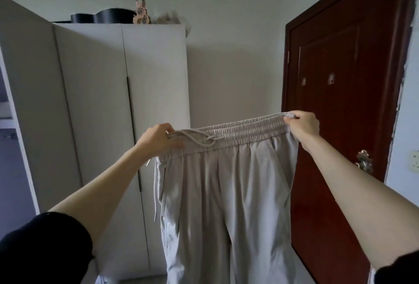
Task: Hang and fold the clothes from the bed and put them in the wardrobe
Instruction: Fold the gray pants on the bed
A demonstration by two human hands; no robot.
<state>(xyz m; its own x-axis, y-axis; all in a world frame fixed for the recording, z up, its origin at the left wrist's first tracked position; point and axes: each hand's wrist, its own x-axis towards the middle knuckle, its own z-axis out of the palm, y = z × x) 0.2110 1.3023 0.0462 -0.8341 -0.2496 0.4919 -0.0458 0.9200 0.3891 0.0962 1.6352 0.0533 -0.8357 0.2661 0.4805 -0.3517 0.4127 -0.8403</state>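
While the trousers (229, 193) hang before the wardrobe (122, 93), left hand (156, 139) and right hand (302, 126) pinch opposite waistband ends, fingers curled over the elastic

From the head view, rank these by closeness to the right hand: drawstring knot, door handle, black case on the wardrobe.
From the right hand:
1. Door handle, just below and to its right, on the brown door.
2. Drawstring knot, leftward along the waistband.
3. Black case, far upper left, atop the wardrobe.

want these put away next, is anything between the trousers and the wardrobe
Both hands, left and right, hold the trousers up by the waistband. The wardrobe doors directly behind are closed; an open section shows at far left.
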